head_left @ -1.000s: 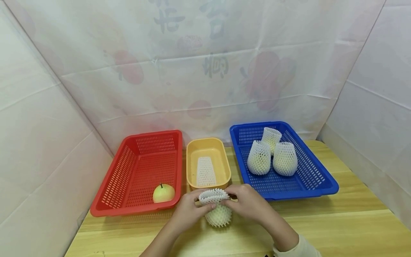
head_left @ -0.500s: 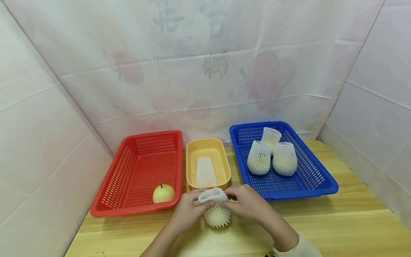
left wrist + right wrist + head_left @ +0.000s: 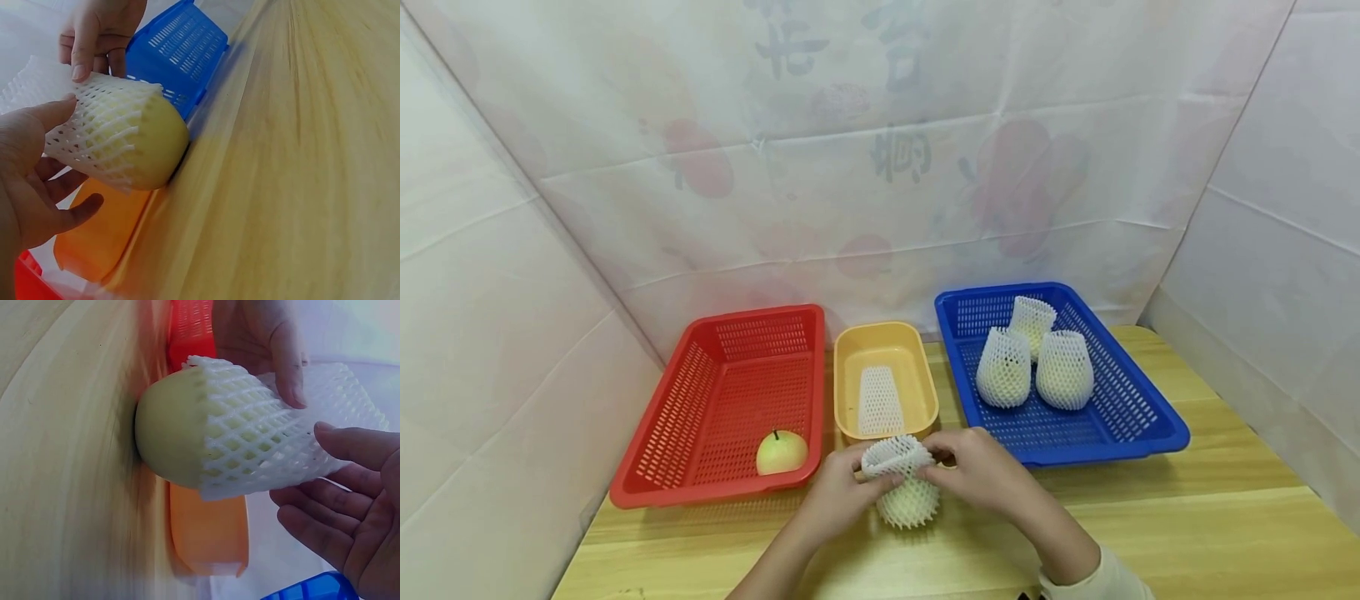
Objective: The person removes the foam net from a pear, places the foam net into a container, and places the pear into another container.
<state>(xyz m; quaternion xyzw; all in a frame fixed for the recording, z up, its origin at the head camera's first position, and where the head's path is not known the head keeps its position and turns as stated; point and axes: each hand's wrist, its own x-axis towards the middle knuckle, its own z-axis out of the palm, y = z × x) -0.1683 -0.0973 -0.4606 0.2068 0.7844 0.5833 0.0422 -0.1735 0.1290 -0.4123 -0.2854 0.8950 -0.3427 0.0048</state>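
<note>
A pale yellow pear (image 3: pixel 169 431) stands on the wooden table in front of me, its upper part inside a white foam net sleeve (image 3: pixel 901 460). From the left, my left hand (image 3: pixel 838 492) pinches the sleeve near its open top, thumb on the near side. My right hand (image 3: pixel 981 471) grips the opposite side in the same way. Both wrist views show the pear's rounded bottom bare below the sleeve's lower edge. The sleeve's upper end rises past the fruit, and some fingers are hidden behind it in the head view.
Another pear (image 3: pixel 782 452) lies in the red basket (image 3: pixel 715 497) at left. A yellow tray (image 3: pixel 842 367) behind my hands holds a flat foam net sleeve (image 3: pixel 880 400). The blue basket (image 3: pixel 1105 452) at right holds three sleeved fruits (image 3: pixel 1065 371). Cloth walls (image 3: pixel 880 208) enclose the table.
Both hands stay in place on the sleeve. The sleeve's open top shifts very slightly between them; the baskets and tray look the same.
</note>
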